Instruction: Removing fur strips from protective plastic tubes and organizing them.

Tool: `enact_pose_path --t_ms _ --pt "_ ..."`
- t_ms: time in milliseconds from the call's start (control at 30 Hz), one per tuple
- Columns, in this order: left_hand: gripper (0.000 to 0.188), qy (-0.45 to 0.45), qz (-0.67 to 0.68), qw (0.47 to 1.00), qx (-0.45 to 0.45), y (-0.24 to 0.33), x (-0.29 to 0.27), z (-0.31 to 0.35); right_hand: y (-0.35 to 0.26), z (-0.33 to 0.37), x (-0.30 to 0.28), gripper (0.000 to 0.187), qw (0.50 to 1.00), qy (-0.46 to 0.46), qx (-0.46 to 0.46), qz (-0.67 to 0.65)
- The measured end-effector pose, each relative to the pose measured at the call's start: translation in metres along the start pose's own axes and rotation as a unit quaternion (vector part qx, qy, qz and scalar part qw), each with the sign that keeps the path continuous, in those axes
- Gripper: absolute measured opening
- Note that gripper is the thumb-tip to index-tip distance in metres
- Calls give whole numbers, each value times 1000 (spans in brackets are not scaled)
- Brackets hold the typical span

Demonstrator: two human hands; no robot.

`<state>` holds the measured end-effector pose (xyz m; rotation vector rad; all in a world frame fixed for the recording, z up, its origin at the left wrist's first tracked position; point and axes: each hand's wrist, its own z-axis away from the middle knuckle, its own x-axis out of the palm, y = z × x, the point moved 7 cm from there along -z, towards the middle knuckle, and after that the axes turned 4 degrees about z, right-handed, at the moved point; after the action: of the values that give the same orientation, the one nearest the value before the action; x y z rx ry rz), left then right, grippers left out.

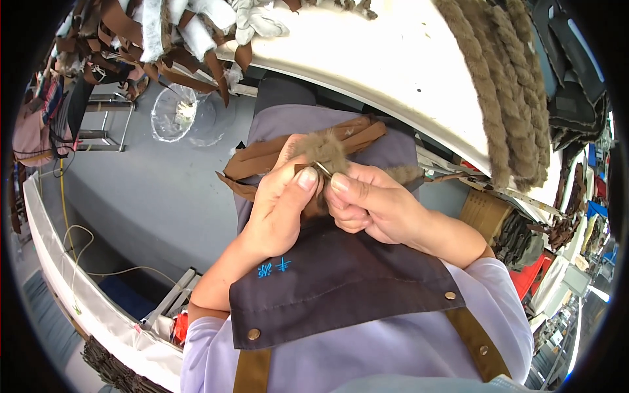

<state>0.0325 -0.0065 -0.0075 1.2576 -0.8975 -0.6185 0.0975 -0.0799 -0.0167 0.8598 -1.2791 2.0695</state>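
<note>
My two hands meet above my lap, thumbs almost touching. My left hand [278, 206] is closed, its thumb and fingers pinching the edge of a fluffy grey-brown fur piece [326, 149]. My right hand [373, 203] is closed as well; a thin, shiny metal tool [322, 168] sticks out from under its thumb against the fur. The tool's kind cannot be made out, as the fingers cover most of it. Long brown fabric strips [255, 157] lie folded across my lap beneath the hands, over a dark apron [341, 268].
A white table [367, 59] spans the far side, bearing long fur strips [501, 92] at the right and a heap of brown and white strips [151, 33] at the left. A clear plastic bag [173, 114] stands on the floor. A cardboard box [485, 213] is at the right.
</note>
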Motion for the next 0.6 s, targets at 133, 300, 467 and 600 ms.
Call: enact_pose_path --t_ms 133,300,467,600 --pt "30 -10 4 998 -68 -10 -2 1 1 -2 -3 29 999 -33 -1 -13" --pt "31 39 335 931 -142 -28 -3 8 -16 5 -7 32 996 -64 -54 28" --pt "34 17 53 997 -46 -9 -3 0 -42 0 -24 31 739 179 -325 562" --pt "27 83 -123 988 40 -3 -13 -8 -25 -14 -59 30 848 192 -178 460"
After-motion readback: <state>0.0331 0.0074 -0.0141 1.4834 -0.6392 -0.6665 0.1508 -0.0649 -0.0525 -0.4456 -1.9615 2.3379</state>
